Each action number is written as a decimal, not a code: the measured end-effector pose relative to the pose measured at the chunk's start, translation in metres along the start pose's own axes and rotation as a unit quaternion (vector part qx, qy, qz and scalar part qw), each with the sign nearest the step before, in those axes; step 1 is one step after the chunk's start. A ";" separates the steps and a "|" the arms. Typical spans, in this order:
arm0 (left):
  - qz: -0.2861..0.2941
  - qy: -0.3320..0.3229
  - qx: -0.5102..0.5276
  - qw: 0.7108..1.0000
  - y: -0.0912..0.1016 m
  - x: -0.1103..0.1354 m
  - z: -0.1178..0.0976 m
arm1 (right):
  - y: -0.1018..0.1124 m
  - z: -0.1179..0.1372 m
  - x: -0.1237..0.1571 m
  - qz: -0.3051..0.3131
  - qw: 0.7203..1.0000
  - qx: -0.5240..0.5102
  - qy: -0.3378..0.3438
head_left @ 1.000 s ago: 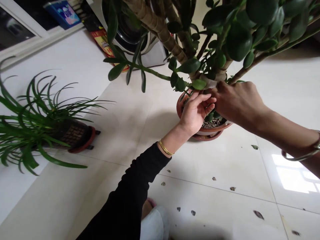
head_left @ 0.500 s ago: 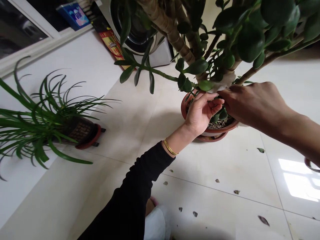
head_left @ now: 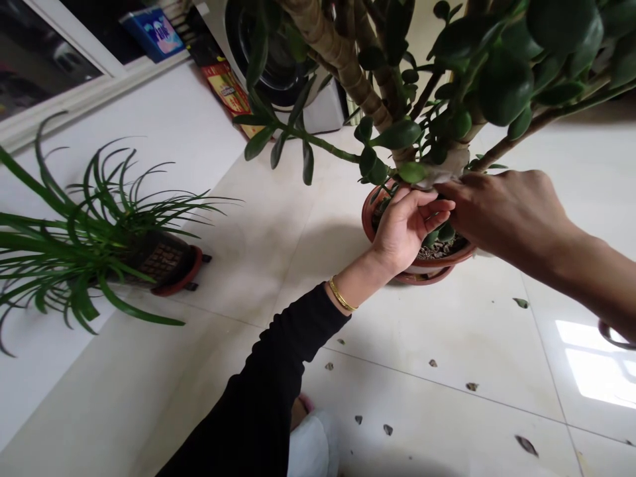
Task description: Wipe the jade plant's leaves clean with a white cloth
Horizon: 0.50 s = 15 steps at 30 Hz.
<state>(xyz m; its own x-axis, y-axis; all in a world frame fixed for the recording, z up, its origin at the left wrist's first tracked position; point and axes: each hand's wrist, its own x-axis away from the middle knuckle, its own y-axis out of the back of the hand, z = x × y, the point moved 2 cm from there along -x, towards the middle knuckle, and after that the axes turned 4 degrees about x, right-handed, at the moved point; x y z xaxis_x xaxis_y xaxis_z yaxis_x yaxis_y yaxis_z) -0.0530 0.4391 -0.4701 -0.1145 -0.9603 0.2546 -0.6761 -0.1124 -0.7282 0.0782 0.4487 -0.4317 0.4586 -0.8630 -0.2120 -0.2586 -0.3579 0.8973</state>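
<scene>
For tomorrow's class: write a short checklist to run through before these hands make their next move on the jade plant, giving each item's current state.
Reddish-brown pot seated on its saucer: ok.
White wrap in place on the jade plant's trunk: ok.
Bare hand's grip on the wrap: cannot tell.
Black-sleeved hand apart from the other hand: cannot tell.
Floor tiles free of fallen leaves: not ok.

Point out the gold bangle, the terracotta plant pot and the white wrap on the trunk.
Thin gold bangle [head_left: 341, 295]: head view, middle of its curve.
Round terracotta pot [head_left: 368, 215]: head view, left rim.
White wrap [head_left: 450, 162]: head view, its middle.
</scene>
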 end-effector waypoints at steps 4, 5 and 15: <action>0.016 -0.007 -0.013 1.000 0.001 0.000 0.001 | -0.001 -0.002 0.005 -0.005 1.000 0.027 0.005; 0.018 -0.007 -0.015 1.000 0.002 -0.001 0.001 | 0.000 -0.003 0.006 -0.008 0.999 0.031 0.005; 0.074 -0.022 -0.100 0.992 0.017 0.017 -0.007 | -0.018 -0.023 0.048 -0.080 0.996 -0.032 -0.036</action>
<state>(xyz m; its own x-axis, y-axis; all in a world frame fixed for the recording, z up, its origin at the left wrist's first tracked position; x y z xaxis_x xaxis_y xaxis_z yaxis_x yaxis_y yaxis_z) -0.0716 0.4229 -0.4733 -0.1941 -0.9733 0.1226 -0.7856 0.0794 -0.6136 0.1248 0.4221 -0.4490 0.4263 -0.8209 -0.3798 -0.1320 -0.4719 0.8717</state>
